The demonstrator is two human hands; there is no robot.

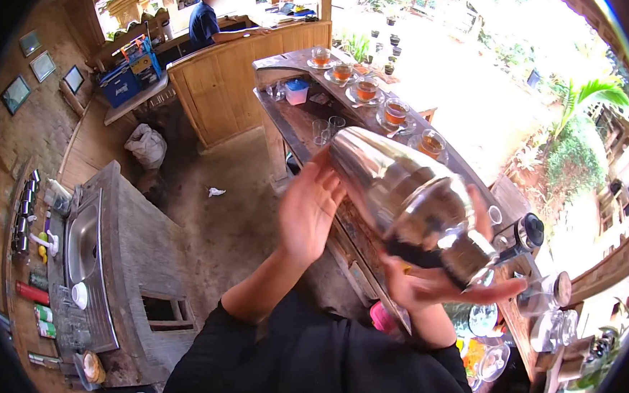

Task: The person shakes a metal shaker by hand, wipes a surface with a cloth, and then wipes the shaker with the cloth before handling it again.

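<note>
- Centrally, a metal shaker (395, 180) hangs aslant in mid-frame, blurred as if moving; its long axis runs from the broad base, upper left, to the narrow capped end, lower right.
- The left hand (302, 217) is nearer the base, left of centre; its palm is open and its fingers are nearly straight, reaching to the base end. Whether the fingertips press on the metal cannot be told.
- The right hand (413, 285) is nearer the capped end, right of centre; it cradles the shaker from below and the far side, partly closed, one finger stretched towards the right.
- Beyond the shaker, glass cups (366, 91) of amber drink line the wooden counter (283, 60), from upper centre down to the right.
- Clear glasses (321, 131) stand just beside the base end, as seen in the frame.
</note>
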